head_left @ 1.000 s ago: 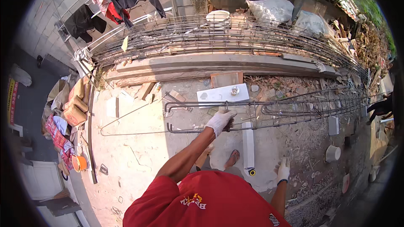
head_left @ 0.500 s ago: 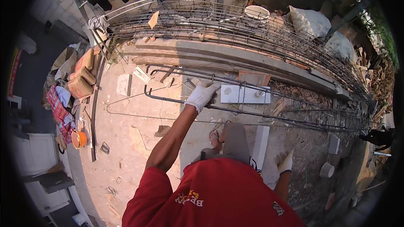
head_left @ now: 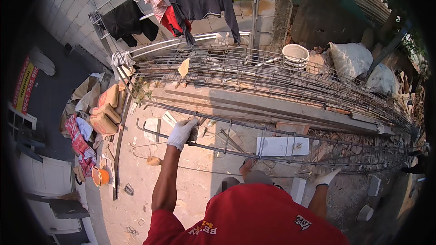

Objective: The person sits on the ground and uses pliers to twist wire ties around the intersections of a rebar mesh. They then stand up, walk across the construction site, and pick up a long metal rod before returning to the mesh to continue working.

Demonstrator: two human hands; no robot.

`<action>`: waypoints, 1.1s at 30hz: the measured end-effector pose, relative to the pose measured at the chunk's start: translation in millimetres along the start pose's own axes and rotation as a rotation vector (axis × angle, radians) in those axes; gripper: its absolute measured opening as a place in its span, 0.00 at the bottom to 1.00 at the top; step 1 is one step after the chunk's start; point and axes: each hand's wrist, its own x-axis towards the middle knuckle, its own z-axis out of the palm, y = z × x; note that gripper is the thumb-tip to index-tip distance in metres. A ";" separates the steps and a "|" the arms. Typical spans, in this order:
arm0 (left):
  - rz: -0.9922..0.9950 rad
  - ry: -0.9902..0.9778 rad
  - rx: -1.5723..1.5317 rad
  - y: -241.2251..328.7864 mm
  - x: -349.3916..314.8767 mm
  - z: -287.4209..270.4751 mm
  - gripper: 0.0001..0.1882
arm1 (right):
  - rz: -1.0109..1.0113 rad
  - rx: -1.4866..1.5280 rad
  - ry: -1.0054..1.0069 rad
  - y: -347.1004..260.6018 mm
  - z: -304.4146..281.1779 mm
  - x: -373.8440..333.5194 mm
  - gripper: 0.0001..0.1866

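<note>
A long rebar cage (head_left: 260, 156) stretches across the ground in front of me, its bars tied with rectangular stirrups. The bar ends at its left are bent into hooks. My left hand (head_left: 182, 133), in a white glove, is closed around the cage near that hooked end. Lower right, my gloved right hand (head_left: 328, 178) reaches toward the cage's near bars with fingers stretched out; whether it touches them is unclear. Beneath the cage lies a white board (head_left: 278, 146) with a small item on it.
Beyond lie long concrete beams (head_left: 268, 108) and more rebar cages (head_left: 236, 66). A white bucket (head_left: 295, 55) stands at the back. On the left are brown sacks (head_left: 103, 122) and an orange bucket (head_left: 100, 176). A white block (head_left: 298, 189) lies beside my body; a dark animal (head_left: 412, 163) is far right.
My view has tilted up. My left hand has shifted left, still holding the cage, whose hooked end also sits farther left. My right hand has come forward from my side toward the bars.
</note>
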 end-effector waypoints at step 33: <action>0.340 0.653 1.012 213.1 627.7 -145.1 0.23 | -0.052 -0.191 -0.024 123.5 616.2 98.8 0.15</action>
